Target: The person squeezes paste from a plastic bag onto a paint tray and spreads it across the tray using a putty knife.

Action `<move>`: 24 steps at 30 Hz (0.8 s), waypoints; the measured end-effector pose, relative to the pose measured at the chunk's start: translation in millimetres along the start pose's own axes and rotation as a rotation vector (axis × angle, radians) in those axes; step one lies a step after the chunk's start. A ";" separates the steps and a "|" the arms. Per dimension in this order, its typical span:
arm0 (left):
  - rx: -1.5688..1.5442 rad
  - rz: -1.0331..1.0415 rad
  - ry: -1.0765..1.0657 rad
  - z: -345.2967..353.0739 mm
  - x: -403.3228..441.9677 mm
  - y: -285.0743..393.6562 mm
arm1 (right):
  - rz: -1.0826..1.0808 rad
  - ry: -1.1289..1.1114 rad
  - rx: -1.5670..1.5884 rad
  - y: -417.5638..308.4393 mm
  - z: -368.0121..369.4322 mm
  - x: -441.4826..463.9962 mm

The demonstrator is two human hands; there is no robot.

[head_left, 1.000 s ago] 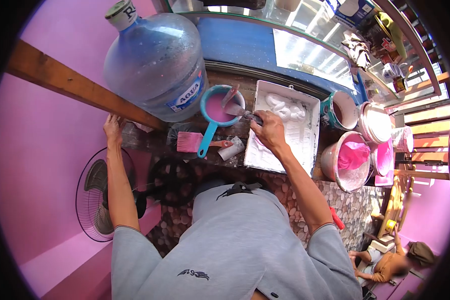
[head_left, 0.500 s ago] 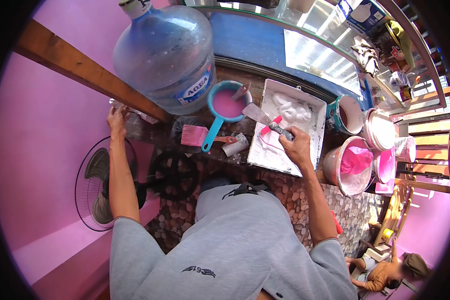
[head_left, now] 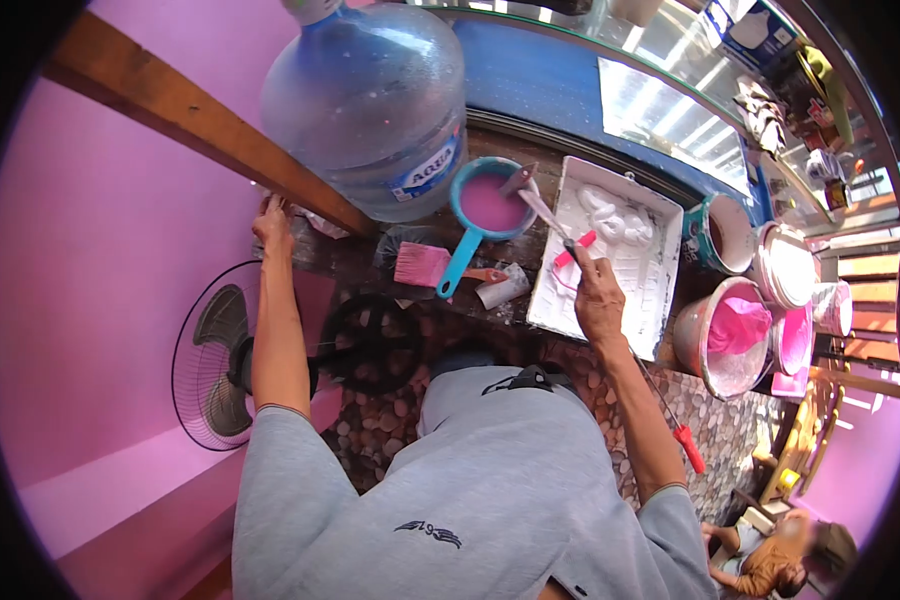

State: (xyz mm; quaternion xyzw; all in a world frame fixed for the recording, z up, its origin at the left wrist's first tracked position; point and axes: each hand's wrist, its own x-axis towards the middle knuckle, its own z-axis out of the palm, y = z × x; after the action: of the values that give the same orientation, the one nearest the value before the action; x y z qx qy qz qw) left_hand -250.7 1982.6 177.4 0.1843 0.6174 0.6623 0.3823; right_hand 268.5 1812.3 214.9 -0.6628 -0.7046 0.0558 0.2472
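My right hand (head_left: 598, 298) is closed round the dark handle of a putty knife (head_left: 548, 218), held over a white paint tray (head_left: 656, 300). Its blade reaches across to the rim of a blue dipper (head_left: 460, 262) of pink liquid, in which a paintbrush (head_left: 517, 180) leans. In the tray lie thick white paint (head_left: 615, 215) and a red piece (head_left: 576, 247). At the table's left end, beside the wooden post (head_left: 200, 115), my left hand (head_left: 273, 222) has bent fingers round something small and pale that I cannot make out.
A large water bottle (head_left: 365, 110) stands behind the dipper. A pink-bristled brush (head_left: 422, 265) and a pale cylinder (head_left: 503, 287) lie in front. Paint buckets (head_left: 735, 372) stand right, a red handle (head_left: 688, 448) hangs below, and a fan (head_left: 220, 355) stands left. Another person (head_left: 770, 555) sits far right.
The putty knife has turned, its blade now angled more steeply at the dipper's rim by the paintbrush. The whole view has shifted, so things appear further right. My left hand stays by the post.
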 end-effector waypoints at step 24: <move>-0.008 0.038 0.027 -15.5 0.9 -36.8 | 0.373 0.108 0.051 61.7 -47.6 -57.0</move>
State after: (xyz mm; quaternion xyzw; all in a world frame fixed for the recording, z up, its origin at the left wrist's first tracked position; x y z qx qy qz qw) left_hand -252.1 1970.8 139.2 0.1855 0.6163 0.6742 0.3622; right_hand 344.4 1752.7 215.7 -0.7775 -0.5535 0.0828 0.2870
